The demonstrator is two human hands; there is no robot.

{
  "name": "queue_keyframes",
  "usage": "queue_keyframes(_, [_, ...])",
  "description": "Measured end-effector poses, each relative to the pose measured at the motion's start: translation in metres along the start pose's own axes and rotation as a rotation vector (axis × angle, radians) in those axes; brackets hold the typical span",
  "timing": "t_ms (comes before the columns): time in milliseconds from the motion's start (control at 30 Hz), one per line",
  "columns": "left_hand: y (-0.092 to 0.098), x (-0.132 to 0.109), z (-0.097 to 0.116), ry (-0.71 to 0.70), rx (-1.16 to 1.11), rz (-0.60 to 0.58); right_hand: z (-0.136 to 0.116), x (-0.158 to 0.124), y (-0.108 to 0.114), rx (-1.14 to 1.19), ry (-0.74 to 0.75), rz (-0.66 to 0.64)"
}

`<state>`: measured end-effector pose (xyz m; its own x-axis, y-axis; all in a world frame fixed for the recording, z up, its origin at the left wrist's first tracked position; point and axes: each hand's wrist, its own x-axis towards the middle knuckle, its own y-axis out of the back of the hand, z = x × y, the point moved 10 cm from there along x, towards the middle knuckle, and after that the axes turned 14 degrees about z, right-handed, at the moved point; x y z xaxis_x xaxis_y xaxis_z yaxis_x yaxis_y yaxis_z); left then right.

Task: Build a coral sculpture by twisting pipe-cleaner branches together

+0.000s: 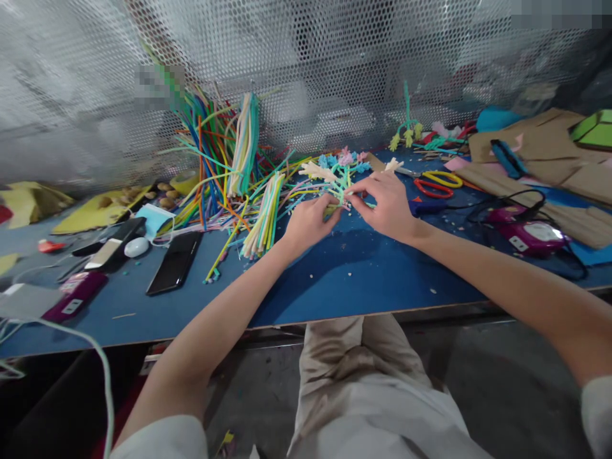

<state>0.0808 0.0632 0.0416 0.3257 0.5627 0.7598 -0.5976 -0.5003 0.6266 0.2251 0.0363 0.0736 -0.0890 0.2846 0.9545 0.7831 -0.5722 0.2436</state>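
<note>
My left hand and my right hand meet over the blue table, both pinched on a small bouquet of pipe-cleaner flowers. The flowers are cream, pink and blue on teal and yellow stems. My left fingers grip the stems low down; my right fingertips pinch the stems just beside them. Left of the hands lies a bundle of pale pipe cleaners.
A big heap of coloured pipe cleaners leans on the perforated metal wall. Two phones and a mouse lie at the left. Scissors, a magenta glue gun with cable and cardboard are at the right.
</note>
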Motion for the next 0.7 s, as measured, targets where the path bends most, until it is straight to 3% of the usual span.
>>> queue_keyframes(200, [0.009,0.002,0.013,-0.129,0.196,0.03,0.001,0.002,0.003,-0.133,0.003,0.017])
queue_keyframes(467, [0.017,0.004,0.026,-0.26,0.224,0.097,-0.001,0.004,0.002,-0.181,0.005,0.011])
queue_keyframes(567, [0.016,0.004,0.019,-0.192,0.159,0.109,-0.004,0.004,0.0,-0.16,0.047,-0.008])
queue_keyframes(700, [0.021,0.005,-0.009,0.07,0.035,0.185,-0.012,-0.001,-0.005,-0.079,0.163,-0.105])
